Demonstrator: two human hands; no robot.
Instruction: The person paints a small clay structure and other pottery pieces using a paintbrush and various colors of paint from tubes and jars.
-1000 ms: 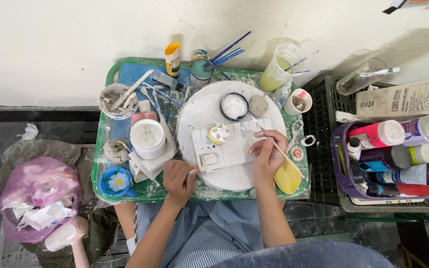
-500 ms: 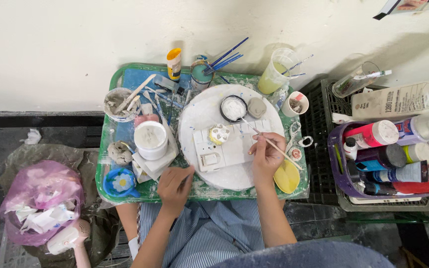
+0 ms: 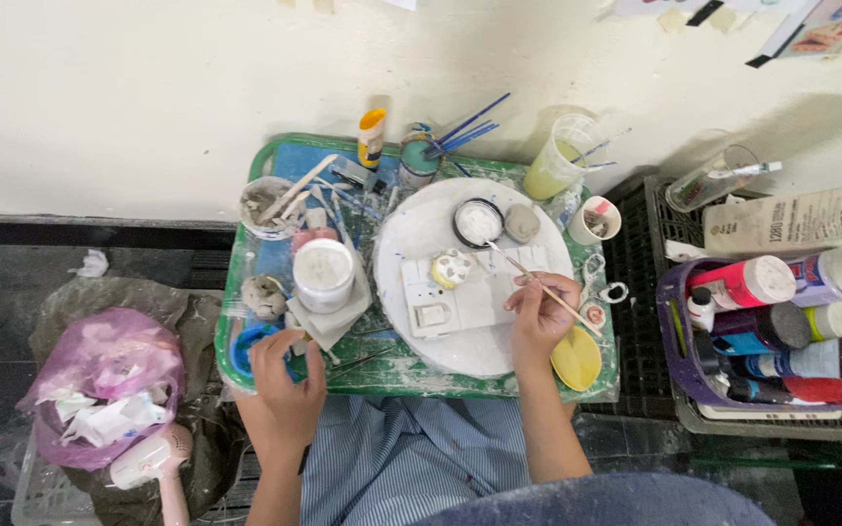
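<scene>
My right hand (image 3: 538,310) grips a thin wooden-handled brush (image 3: 528,279), its tip pointing up-left toward a small round pot of white paint (image 3: 478,221). Below the brush lies a flat white clay slab (image 3: 470,290) with a small round painted piece (image 3: 451,268) on it, all on a round white board (image 3: 411,234). My left hand (image 3: 285,375) rests at the front left edge of the green tray (image 3: 255,166), fingers over a small blue dish (image 3: 246,351), next to a white tub (image 3: 323,274).
Cups of tools and brushes (image 3: 267,203) and a yellow-green water cup (image 3: 559,161) line the tray's back. A purple basket of paint bottles (image 3: 782,331) sits at right on a black crate. A pink bag of waste (image 3: 99,385) and a hair dryer (image 3: 153,463) lie at left.
My left hand has slid left along the tray's front edge, from below the white board to the blue dish. My right hand keeps the brush over the slab, barely shifted.
</scene>
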